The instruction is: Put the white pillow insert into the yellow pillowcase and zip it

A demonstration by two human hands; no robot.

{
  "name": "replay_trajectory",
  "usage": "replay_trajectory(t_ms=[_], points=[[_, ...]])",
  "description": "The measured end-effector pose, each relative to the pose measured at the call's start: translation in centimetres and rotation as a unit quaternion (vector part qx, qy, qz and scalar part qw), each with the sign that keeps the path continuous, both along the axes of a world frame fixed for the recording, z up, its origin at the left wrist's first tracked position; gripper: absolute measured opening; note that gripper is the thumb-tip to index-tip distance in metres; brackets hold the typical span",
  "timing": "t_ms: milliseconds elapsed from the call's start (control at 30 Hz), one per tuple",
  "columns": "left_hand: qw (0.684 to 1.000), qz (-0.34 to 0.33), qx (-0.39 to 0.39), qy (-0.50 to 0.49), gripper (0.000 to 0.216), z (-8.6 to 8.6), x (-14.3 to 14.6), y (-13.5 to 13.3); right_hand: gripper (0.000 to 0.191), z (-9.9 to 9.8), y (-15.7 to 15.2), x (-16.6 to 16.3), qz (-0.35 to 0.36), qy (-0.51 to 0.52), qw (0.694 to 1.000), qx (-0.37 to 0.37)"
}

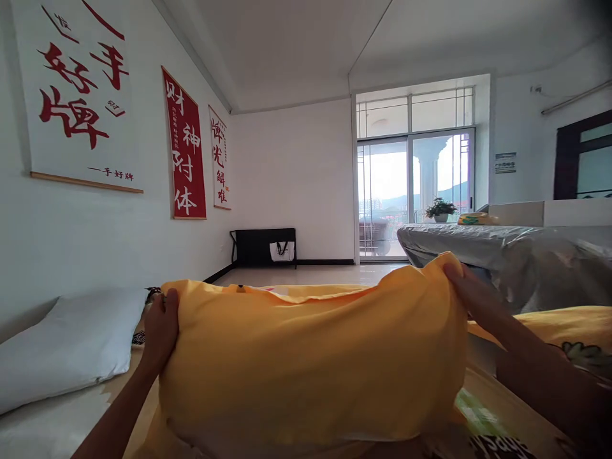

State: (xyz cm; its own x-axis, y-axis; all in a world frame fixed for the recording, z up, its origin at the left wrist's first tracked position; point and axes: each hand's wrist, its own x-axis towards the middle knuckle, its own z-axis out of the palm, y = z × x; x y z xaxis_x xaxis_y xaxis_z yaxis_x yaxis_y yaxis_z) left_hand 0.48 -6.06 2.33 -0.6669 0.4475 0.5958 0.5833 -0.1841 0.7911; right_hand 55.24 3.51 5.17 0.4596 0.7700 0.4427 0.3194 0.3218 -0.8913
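Head view: from where I'm standing, the yellow pillowcase [306, 370] is at 12 o'clock to the wearer, held up between the two hands. Long axis runs 9 to 3 o'clock. Neither hand is nearer; both touch it. Left hand [161, 328] is pinched on the top corner at 11 o'clock, right hand [465, 292] on the one at 1, gripping a bit higher. Hands well apart, top edge dipping between them. Looks: plain yellow-orange on the near face, soft, creased near the right grip, a loose fold along the top, belly full enough that I'd guess there's filling; can't see inside. Lower edge hangs over patterned bedding [482, 408]. White pillow [71, 341] at 10 o'clock, just beside the left hand; more yellow fabric [568, 317] at 2, behind the right forearm.
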Motion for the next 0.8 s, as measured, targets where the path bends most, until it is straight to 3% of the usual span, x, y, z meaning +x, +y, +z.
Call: replay_trajectory(t_ms=[67,133,200,267,400,500,567,633,700,800], points=[[0.999,-0.036,-0.028,0.006,0.038,-1.0,-0.5,-0.5,0.033,-3.3,-0.1,1.3,0.108,0.143,0.984,-0.024],[0.995,-0.092,-0.037,0.000,0.039,-2.1,-1.0,-0.9,0.037,-6.4,-0.3,2.3,0.181,0.217,0.958,-0.055],[0.987,-0.150,-0.038,-0.039,0.043,-3.1,-1.6,-1.4,0.035,-8.2,-0.1,2.8,0.182,0.218,0.956,-0.068],[0.974,-0.194,-0.054,-0.100,0.047,-4.0,-2.6,-2.2,0.031,-8.4,0.3,2.7,0.128,0.184,0.974,-0.037],[0.947,-0.278,-0.111,-0.120,0.044,-4.3,-3.8,-4.1,0.023,-6.3,0.6,0.3,-0.007,0.065,0.998,0.006],[0.952,-0.283,-0.112,-0.035,0.034,-3.4,-2.0,-4.6,0.022,-4.9,-0.6,-3.6,0.068,0.000,0.996,0.061],[0.963,-0.257,-0.082,0.029,0.031,-2.5,0.1,-4.4,0.020,-3.6,-2.0,-6.1,0.156,-0.059,0.980,0.107],[0.968,-0.236,-0.037,0.071,0.031,-1.6,1.8,-4.1,0.019,-1.6,-3.6,-7.4,0.184,-0.141,0.963,0.139],[0.982,-0.180,0.008,0.063,0.033,-0.8,2.2,-4.0,0.020,0.8,-5.0,-6.6,0.096,-0.190,0.965,0.155],[0.999,-0.020,0.044,0.015,0.036,0.5,0.9,-4.2,0.026,3.8,-6.1,-2.6,-0.157,-0.169,0.967,0.108]])
